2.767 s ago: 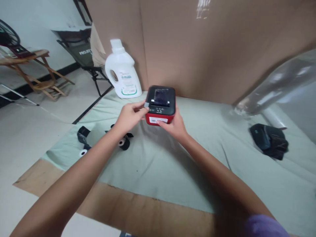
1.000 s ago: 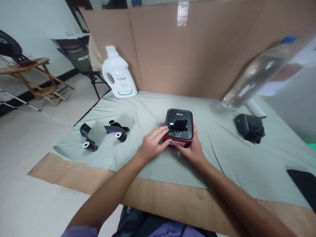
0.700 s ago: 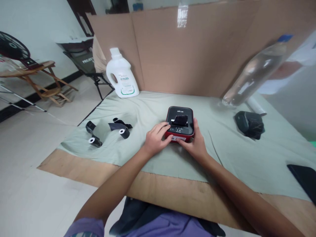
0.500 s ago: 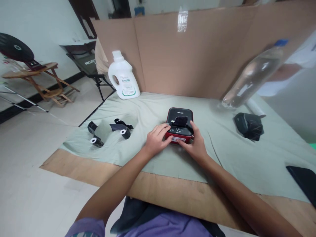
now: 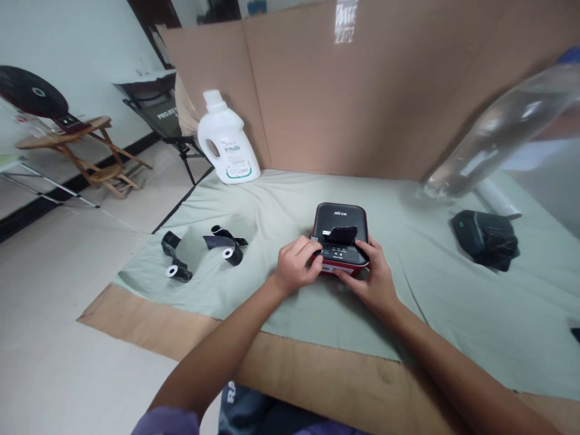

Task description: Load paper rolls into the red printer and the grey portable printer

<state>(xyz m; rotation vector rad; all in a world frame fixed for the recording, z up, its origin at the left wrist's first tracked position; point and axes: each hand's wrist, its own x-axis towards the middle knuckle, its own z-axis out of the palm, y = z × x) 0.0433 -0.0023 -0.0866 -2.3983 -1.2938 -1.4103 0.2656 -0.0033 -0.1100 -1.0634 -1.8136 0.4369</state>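
Observation:
A small label printer [image 5: 341, 219], black on top and red around its sides, rests on the cloth in front of me. A short dark strip [image 5: 343, 235] sticks up out of the slot in its lid. At the printer's front left corner my left hand [image 5: 296, 263] is closed, with fingers curled and thumb near the fingertips. My right hand [image 5: 375, 275] grips the right side, its fingers along the edge and its thumb against the front face. The printer's underside is hidden.
Partly unrolled black rolls [image 5: 179, 273] lie to the left. A white jug [image 5: 230, 142] stands by the cardboard wall [image 5: 317, 90]. On the right are a large clear bottle [image 5: 498, 127], leaning and near another person's arm, and a black wrapped object [image 5: 484, 238].
My left fingers, which lay flatter over the printer's left edge, have curled in at its corner. My right hand keeps its hold. The whole view has shifted a little.

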